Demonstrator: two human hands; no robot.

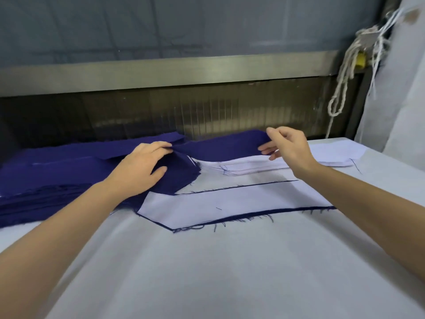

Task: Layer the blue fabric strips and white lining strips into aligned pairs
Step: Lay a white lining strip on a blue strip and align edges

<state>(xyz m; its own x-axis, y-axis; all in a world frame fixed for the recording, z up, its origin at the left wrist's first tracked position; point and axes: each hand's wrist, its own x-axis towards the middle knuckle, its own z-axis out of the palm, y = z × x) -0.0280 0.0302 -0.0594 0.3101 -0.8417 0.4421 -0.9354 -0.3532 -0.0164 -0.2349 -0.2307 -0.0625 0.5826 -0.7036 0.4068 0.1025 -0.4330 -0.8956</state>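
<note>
Beyond layered pair (pixel 230 203), left hand (pixel 138 166) and right hand (pixel 287 146) pinching blue strip (pixel 230 143) beside linings (pixel 248 168)

1. Blue strip stack (pixel 57 171): dark blue, frayed edges, piled flat at left.
2. Top blue strip (pixel 230 143): raised, sagging mid-length.
3. White lining stack (pixel 253 166): flat, right of the blue.
4. Layered pair (pixel 230 203): white lining on blue, nearest.

Blue strip stack (pixel 53 173) beyond left edge
</note>
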